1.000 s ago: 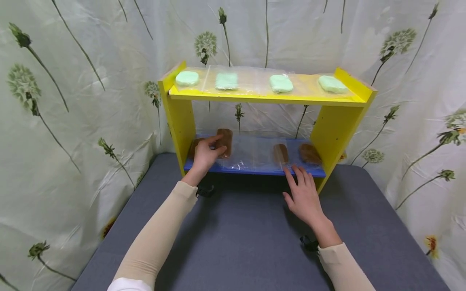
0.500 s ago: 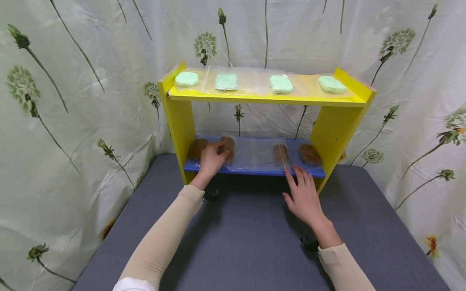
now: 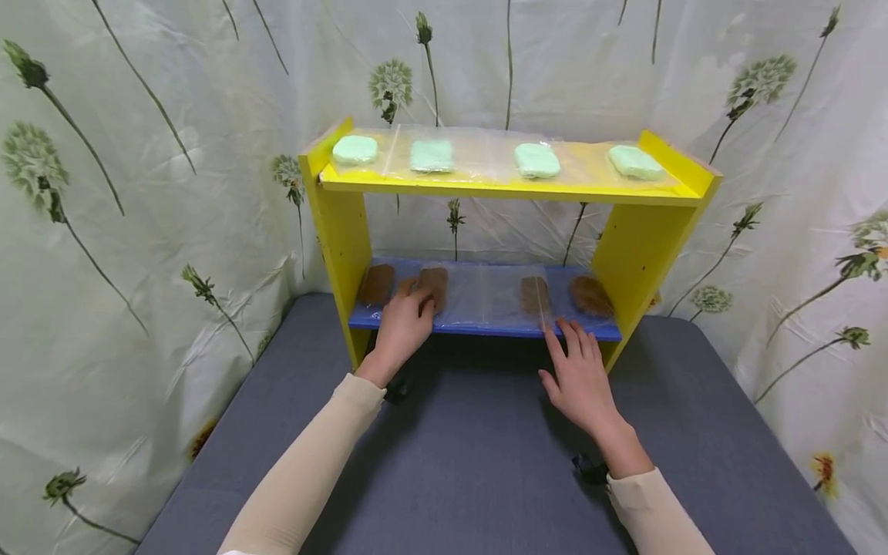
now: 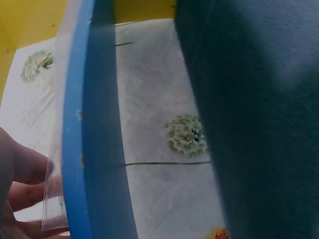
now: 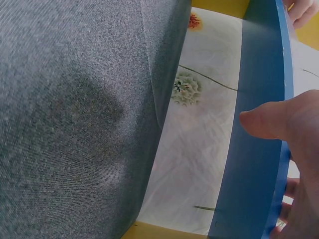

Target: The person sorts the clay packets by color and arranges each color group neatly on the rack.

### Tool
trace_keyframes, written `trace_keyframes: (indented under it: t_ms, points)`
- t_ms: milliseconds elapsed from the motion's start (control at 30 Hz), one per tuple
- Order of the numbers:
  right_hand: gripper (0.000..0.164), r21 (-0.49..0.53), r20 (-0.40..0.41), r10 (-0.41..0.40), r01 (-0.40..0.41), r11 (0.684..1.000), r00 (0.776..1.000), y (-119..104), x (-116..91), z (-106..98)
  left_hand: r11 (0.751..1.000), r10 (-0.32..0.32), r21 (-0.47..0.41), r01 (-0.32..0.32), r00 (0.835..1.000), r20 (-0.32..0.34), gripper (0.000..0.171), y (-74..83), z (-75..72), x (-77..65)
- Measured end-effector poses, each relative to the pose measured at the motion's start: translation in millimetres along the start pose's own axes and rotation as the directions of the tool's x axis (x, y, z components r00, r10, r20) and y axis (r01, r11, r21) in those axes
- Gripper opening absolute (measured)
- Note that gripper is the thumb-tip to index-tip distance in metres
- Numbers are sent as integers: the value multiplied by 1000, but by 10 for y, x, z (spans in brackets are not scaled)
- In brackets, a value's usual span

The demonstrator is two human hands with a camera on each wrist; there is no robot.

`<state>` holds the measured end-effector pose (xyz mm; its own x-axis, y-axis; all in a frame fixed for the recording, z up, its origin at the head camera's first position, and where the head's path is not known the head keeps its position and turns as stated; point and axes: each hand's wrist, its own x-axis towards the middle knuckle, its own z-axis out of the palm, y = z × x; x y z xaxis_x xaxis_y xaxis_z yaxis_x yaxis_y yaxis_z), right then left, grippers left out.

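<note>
Four-sided brown bars in clear plastic bags lie along the blue lower shelf (image 3: 458, 330) of a yellow shelf unit. My left hand (image 3: 405, 324) rests by the second brown bar (image 3: 434, 287) from the left, its fingers loosely bent over the bag. In the left wrist view, fingers (image 4: 30, 164) touch the clear bag (image 4: 54, 211) that overhangs the blue edge. My right hand (image 3: 579, 378) lies with fingers spread, tips at the shelf's front edge and the bag of another brown bar (image 3: 534, 294). Its thumb (image 5: 264, 121) shows in the right wrist view, below the shelf edge.
On the yellow top shelf (image 3: 479, 186) lie several bagged mint-green bars (image 3: 432, 156). More brown bars sit at the far left (image 3: 378, 285) and far right (image 3: 591, 296) of the lower shelf. A grey table (image 3: 479, 455) carries the unit; a flowered curtain (image 3: 173, 231) hangs behind.
My left hand has lowered the second brown bar flat onto the blue shelf and let go of it, then drawn slightly toward the front edge. The right hand has stayed in place.
</note>
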<state>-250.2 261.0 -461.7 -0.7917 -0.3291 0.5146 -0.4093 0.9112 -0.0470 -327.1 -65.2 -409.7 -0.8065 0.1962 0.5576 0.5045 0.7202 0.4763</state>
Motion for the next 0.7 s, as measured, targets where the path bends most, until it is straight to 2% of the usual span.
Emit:
trace_keyframes:
  t_ms: [100,200,267,367,500,700]
  points:
    - [82,-2,5,1,-1,1000,1000,-5,0,3,990,104,103,-101,994,-25,25,20,24,-97]
    - [84,-7,6,3,-3,1000,1000,4,11,-5,965,191,180,-189,982,6,31,43,57,-153]
    - [85,-16,-2,8,-8,1000,1000,17,7,-13,950,223,214,-227,974,46,36,66,85,-170]
    - [85,-21,-17,10,-10,1000,1000,41,28,-27,934,233,259,-247,969,84,42,78,114,-165]
    - [85,-20,-18,2,-2,1000,1000,54,65,-30,924,216,300,-236,971,98,43,59,126,-167]
    - [83,-11,1,0,0,1000,1000,30,60,-4,921,197,314,-229,971,132,46,23,106,-224]
